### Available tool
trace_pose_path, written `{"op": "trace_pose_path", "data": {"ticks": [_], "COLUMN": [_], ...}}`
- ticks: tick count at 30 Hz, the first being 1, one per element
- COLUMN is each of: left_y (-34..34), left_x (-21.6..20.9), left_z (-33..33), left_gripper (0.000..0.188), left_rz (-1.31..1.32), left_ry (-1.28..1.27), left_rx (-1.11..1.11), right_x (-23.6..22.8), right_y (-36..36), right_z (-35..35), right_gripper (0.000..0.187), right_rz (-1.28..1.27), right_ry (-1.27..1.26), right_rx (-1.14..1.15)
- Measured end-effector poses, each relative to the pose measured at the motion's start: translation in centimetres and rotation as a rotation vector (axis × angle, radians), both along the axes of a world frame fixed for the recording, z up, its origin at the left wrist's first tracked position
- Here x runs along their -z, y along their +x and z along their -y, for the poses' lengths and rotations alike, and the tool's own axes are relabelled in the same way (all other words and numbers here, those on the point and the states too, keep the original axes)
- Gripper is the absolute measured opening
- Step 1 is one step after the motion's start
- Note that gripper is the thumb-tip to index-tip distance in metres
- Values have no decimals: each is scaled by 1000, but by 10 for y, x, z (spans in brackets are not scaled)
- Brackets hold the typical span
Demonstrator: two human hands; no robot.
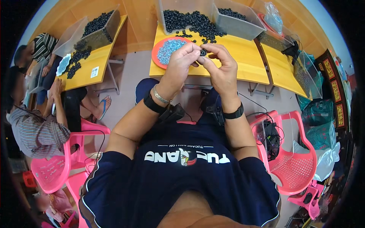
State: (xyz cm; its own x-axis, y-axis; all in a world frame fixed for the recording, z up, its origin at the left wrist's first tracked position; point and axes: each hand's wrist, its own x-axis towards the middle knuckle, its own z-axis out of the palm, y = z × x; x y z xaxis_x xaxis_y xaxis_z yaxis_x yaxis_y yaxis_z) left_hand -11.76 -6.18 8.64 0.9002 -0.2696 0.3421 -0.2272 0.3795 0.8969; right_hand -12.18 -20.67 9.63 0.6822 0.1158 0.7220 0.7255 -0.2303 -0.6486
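A small black round part with a hole in its middle (203, 53) is pinched between the thumb and fingers of my right hand (222, 66). My left hand (181, 62) is closed right beside it, thumb and forefinger pressed together at the part's left side; whatever lies between those fingertips is too small to make out. Both hands are above the front edge of the yellow table (247, 62). Just left of them a red plate (154, 57) bears a heap of small bluish clear pieces (169, 49). Loose black parts (207, 32) lie spread behind the plate.
Clear plastic bins (239, 28) of black parts stand along the back. On the left, people sit by another yellow table (100, 62) with black parts and a bin. Pink plastic chairs (292, 167) flank me, with cables on the right one. Green bags (319, 114) lie far right.
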Motion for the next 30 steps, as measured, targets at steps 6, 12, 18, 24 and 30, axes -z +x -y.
{"op": "trace_pose_path", "data": {"ticks": [6,12,18,24,30], "left_y": [-3,-4,-5,-3,-6], "left_x": [2,3,3,9,9], "left_z": [-1,-5,-7,-10,-15], "left_gripper": [14,12,12,13,12], "left_rz": [80,86,44,10,10], "left_ry": [21,23,17,-36,-30], "left_rx": [-99,-117,-83,-38,-39], "right_x": [9,12,17,15,9], "right_y": [1,1,5,5,1], "right_z": [-7,-11,-10,-11,-13], "right_gripper": [29,32,30,29,29], "right_rz": [-326,-305,-184,-65,177], "right_ry": [384,361,223,141,-96], "right_rx": [-328,-324,-203,-124,56]}}
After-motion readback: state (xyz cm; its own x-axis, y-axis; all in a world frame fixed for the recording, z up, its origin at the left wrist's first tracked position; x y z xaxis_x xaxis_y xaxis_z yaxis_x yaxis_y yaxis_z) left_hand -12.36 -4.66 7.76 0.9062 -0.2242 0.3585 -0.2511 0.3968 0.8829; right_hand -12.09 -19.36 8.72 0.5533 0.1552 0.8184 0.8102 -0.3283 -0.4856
